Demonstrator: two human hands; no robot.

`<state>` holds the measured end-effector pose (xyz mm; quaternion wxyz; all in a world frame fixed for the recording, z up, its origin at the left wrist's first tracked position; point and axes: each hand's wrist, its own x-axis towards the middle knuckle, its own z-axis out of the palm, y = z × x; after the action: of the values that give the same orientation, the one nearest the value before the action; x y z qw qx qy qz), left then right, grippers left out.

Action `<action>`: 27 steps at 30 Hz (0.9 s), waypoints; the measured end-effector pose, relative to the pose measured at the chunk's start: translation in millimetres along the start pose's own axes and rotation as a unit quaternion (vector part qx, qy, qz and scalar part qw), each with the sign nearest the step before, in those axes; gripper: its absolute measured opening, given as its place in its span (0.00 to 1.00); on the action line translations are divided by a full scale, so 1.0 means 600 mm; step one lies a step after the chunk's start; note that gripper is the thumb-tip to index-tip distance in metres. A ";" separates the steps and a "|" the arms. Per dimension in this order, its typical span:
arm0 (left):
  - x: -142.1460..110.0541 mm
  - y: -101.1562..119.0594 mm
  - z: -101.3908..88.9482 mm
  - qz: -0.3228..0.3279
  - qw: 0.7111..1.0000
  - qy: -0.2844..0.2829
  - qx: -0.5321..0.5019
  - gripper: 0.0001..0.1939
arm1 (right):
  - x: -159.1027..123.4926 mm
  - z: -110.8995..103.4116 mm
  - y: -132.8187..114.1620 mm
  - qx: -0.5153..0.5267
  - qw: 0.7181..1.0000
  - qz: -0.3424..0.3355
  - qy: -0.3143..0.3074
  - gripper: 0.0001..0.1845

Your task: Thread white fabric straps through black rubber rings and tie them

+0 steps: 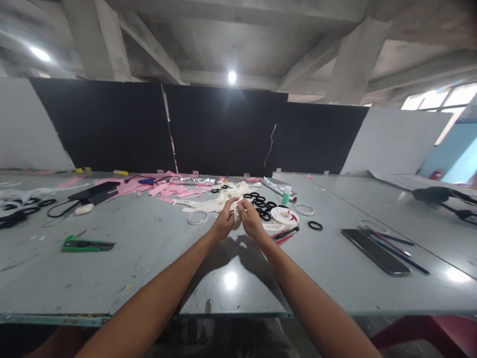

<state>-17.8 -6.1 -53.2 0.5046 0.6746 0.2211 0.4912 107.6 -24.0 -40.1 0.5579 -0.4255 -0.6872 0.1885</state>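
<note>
Evidently I was at the shaping step, with the left hand [223, 223] and right hand [251, 221] in a close, pinching grip on a cream strip [236, 220] above the tabletop [149, 271]. Next, I judged, came even tension. Papery pink scraps [172, 191] and smooth, round black rings [258, 203] lay beyond.

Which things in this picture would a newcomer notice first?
Probably the left hand and right hand, holding a pale ribbon mid-picture. Pink strips lie scattered beyond them to the left; black rings cluster just to the right. A green cutter lies apart at the left.
</note>
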 end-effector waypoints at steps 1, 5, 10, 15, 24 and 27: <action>0.000 0.002 0.001 0.002 1.000 0.000 -0.002 0.32 | 0.001 -0.001 0.002 -0.005 1.000 0.005 0.000 0.11; 0.000 0.010 0.000 0.009 0.999 -0.003 -0.035 0.37 | 0.003 -0.001 0.005 0.025 0.999 0.023 -0.003 0.09; 0.004 0.008 -0.004 -0.012 0.999 -0.009 -0.033 0.41 | 0.000 0.009 0.002 0.104 0.993 0.062 0.008 0.08; 0.008 0.002 -0.009 -0.011 1.000 -0.009 -0.021 0.38 | 0.000 0.010 0.006 0.093 0.993 0.057 0.033 0.08; 0.004 0.006 0.000 0.027 0.996 0.040 0.077 0.26 | -0.006 0.016 0.010 0.047 0.991 0.042 0.115 0.08; -0.003 0.013 0.000 0.068 0.976 0.061 0.196 0.19 | -0.010 0.022 0.008 0.051 0.988 0.040 0.140 0.09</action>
<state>-19.9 -10.8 -47.2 0.3141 0.7426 0.2971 0.5115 97.2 -23.2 -51.5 0.6615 -0.4460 -0.5742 0.1838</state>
